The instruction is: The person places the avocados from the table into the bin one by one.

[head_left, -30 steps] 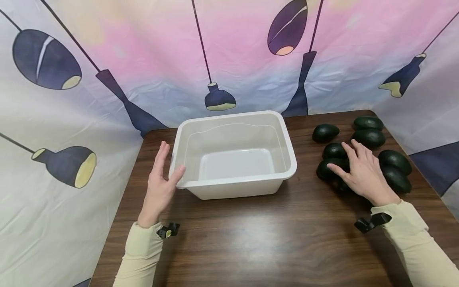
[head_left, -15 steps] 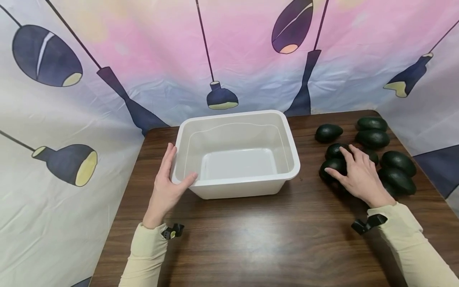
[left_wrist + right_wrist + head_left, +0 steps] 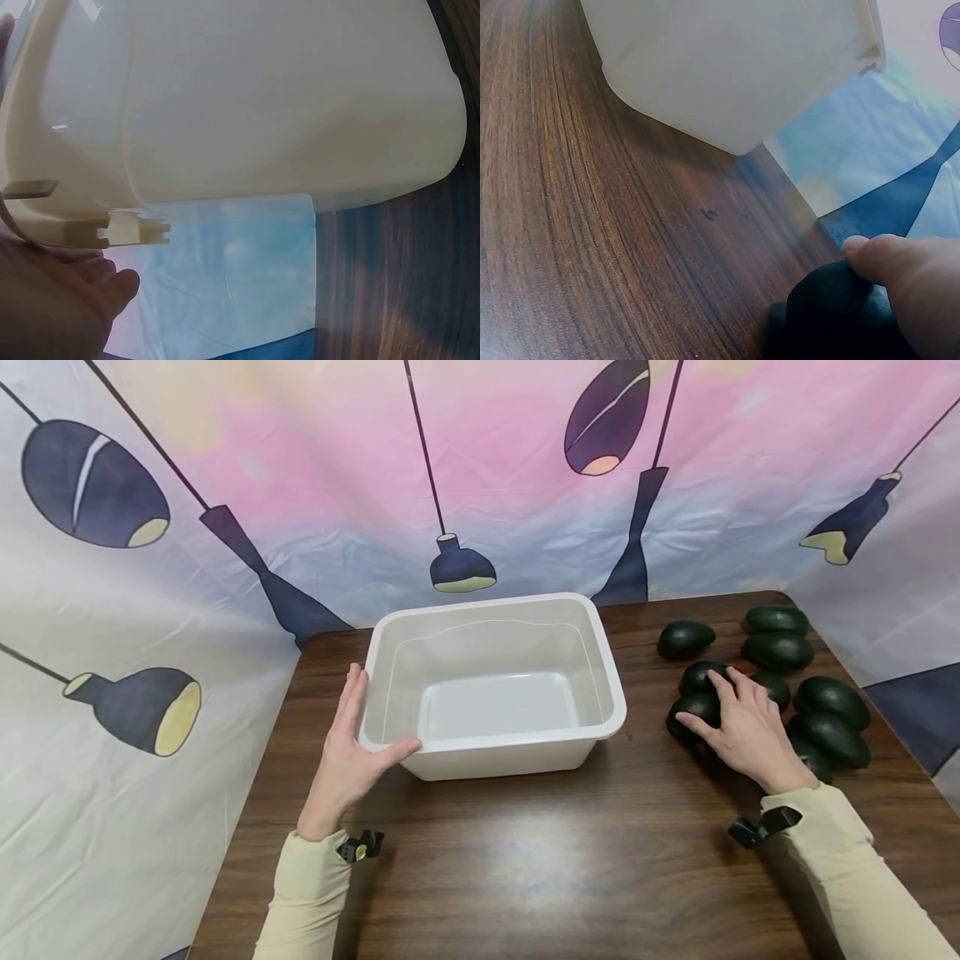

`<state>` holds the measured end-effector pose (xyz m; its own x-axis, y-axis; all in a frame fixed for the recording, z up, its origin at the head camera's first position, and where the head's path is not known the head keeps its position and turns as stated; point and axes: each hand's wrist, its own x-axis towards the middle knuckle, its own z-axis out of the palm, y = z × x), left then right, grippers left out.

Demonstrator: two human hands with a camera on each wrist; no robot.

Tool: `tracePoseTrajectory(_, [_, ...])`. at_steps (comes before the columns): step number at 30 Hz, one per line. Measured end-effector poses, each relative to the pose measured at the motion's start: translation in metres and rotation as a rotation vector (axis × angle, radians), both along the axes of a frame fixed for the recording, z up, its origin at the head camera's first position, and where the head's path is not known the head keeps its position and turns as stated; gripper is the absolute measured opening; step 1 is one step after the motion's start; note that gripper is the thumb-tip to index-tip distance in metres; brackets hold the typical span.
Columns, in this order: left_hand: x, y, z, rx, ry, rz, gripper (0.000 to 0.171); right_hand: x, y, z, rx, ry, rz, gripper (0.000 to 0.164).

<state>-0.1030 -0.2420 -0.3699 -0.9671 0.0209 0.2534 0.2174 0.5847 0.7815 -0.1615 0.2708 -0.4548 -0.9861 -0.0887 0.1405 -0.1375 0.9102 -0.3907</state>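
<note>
Lying under the right hand [image 3: 750,731], grip unclear, an avocado [image 3: 694,704] touches its thumb; the spread left hand [image 3: 345,762] flanks a tub [image 3: 498,762].

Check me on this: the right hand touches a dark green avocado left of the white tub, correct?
Wrong side: the dark green avocado that the right hand touches lies to the right of the white tub, as the head view shows.

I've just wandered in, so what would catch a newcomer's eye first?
Probably the big white tub, towards the back of the wooden table. Right of it lie dark green avocados, the right hand resting its fingers among them. Behind is a colourful cloth printed with dark lamps.
</note>
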Motion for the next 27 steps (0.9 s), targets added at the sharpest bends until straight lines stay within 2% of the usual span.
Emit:
tracePoseTrajectory(3, [0.006, 0.008, 0.013, 0.013, -0.024, -0.007, 0.106, 0.0, 0.0, -0.001, 0.004, -0.001, 0.001, 0.091])
tracePoseTrajectory(5, [0.006, 0.01, 0.015, 0.022, -0.036, -0.009, 0.105, 0.0, 0.0, -0.002, 0.005, -0.001, 0.001, 0.091])
tracePoseTrajectory(10, [-0.005, -0.003, -0.009, -0.001, -0.007, -0.011, 0.108, 0.002, -0.001, -0.002, 0.005, 0.001, -0.011, 0.096])
tracePoseTrajectory(12, [-0.007, -0.005, -0.013, -0.02, -0.002, -0.01, 0.11, 0.002, -0.002, -0.003, 0.01, 0.004, -0.023, 0.099])
tracePoseTrajectory(19, [-0.006, -0.008, -0.015, -0.079, -0.002, -0.011, 0.114, 0.006, -0.005, -0.004, 0.034, 0.027, -0.043, 0.1])
tracePoseTrajectory(27, [-0.007, -0.007, -0.014, -0.097, -0.014, 0.002, 0.114, 0.007, -0.007, -0.006, 0.026, -0.008, -0.045, 0.094])
